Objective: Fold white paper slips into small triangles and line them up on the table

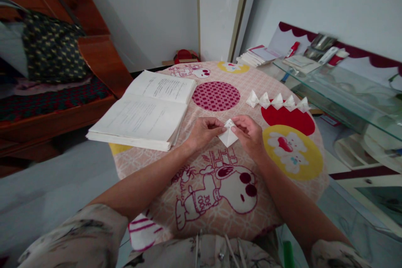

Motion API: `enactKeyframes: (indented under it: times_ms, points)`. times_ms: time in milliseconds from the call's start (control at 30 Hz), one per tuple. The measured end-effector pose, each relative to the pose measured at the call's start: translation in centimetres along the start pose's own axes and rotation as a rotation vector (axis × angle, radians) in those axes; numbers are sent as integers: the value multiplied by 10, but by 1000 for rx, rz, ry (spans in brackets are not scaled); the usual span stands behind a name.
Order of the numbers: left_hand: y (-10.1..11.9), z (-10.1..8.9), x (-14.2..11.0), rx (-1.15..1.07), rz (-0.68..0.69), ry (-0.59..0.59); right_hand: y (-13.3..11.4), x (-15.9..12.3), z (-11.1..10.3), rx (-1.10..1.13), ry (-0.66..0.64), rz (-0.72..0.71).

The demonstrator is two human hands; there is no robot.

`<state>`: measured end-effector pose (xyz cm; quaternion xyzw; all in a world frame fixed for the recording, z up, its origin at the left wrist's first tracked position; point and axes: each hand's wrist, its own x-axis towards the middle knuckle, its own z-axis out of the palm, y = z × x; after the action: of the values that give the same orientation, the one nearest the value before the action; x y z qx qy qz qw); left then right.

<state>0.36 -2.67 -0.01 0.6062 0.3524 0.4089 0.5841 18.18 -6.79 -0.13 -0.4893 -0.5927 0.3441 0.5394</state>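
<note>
Between my two hands is a small folded paper [228, 136], white and diamond-shaped, with one corner pointing toward me. My left hand [205, 132] pinches its left edge between thumb and fingers. On the opposite side, my right hand [249, 132] grips the upper right edge, thumb on the near face. Just above the tablecloth the paper is held, though whether it touches the cloth I cannot tell. Several folded paper pieces [277, 101] with pointed tops stand in a row at the table's far right.
A thick open book [141, 113] lies on the left of the round table, over a patterned tablecloth [207, 197]. A glass shelf [354, 88] with cups and boxes stands to the right. Stacked papers [257, 56] sit behind the table; a wooden bench [103, 54] with a bag is left.
</note>
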Motion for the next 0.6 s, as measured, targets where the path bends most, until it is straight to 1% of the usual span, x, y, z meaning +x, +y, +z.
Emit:
enactKeyframes:
  times_ms: [100, 200, 300, 467, 600]
  points:
    - [-2, -1, 0, 77, 54, 9, 4, 1, -1, 23, -12, 49]
    - [-4, 0, -1, 140, 90, 21, 7, 1, -2, 18, 29, 88]
    - [-5, 2, -3, 107, 108, 7, 4, 1, -2, 26, 68, 81]
    - [-2, 5, -4, -5, 109, -9, -3, 0, -2, 44, 72, 70]
    - [0, 5, -5, 17, 95, 6, -3, -1, -2, 29, 71, 72]
